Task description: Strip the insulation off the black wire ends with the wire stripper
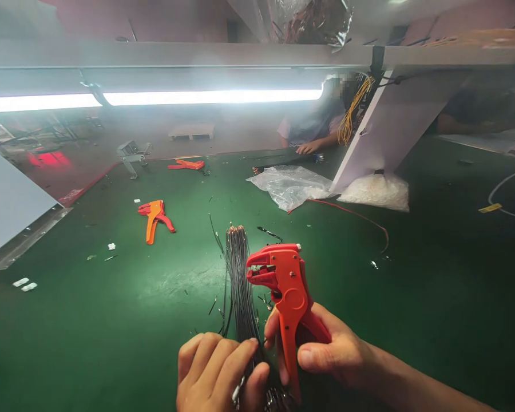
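A bundle of thin black wires with coppery ends lies lengthwise on the green table. At the lower end of the bundle is my left hand, its fingers curled and close together over the wires; a small shiny piece shows by its thumb. My right hand is wrapped round the handles of an orange and red wire stripper. The tool stands upright just right of the bundle, its parted red jaws pointing left. No wire is clearly visible between the jaws.
Two more orange strippers lie at the back left. Across the green table are a clear plastic bag, a bag of white pieces, a red wire and scraps. Another person's hand rests at the far edge.
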Motion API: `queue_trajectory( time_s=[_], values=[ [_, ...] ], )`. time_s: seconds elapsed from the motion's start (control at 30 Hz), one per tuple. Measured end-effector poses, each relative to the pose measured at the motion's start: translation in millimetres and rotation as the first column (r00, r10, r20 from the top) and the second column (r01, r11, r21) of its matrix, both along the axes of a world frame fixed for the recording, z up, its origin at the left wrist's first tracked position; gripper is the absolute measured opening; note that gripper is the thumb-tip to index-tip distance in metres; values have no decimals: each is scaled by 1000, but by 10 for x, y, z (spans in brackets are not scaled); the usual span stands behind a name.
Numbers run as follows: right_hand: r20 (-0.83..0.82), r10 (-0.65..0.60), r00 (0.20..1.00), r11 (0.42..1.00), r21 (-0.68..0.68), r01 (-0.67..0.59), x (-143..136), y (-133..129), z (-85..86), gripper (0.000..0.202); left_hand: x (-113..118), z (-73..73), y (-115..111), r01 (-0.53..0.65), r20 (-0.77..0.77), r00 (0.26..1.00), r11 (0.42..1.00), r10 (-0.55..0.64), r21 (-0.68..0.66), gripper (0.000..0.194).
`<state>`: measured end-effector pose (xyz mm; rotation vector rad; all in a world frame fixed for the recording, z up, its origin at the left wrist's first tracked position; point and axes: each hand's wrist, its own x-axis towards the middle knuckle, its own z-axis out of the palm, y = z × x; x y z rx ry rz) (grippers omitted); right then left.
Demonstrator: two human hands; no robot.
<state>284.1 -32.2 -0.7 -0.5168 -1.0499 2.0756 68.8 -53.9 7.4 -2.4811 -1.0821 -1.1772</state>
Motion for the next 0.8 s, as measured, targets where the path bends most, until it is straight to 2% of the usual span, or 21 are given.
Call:
queue_trajectory(
  time_s=[0.17,0.37,0.63,0.8],
  values=[
    [2,-53,999,997,62,53,36,28,19,41,103,-73,-55,-89,149,983,991,103,-97,14],
    [6,0,1000,1000,21,-1,17,-16,-38,42,186,-97,-77,-106,195,974,993,116,-59,16],
    [31,-43,999,998,39,42,33,-56,-25,43,213,-139,-72,-124,244,962,992,121,-4,16],
    [22,-18,1000,1000,8,18,32,-62,-47,44,220,-123,-73,-109,274,956,994,104,2,15]
  ],
)
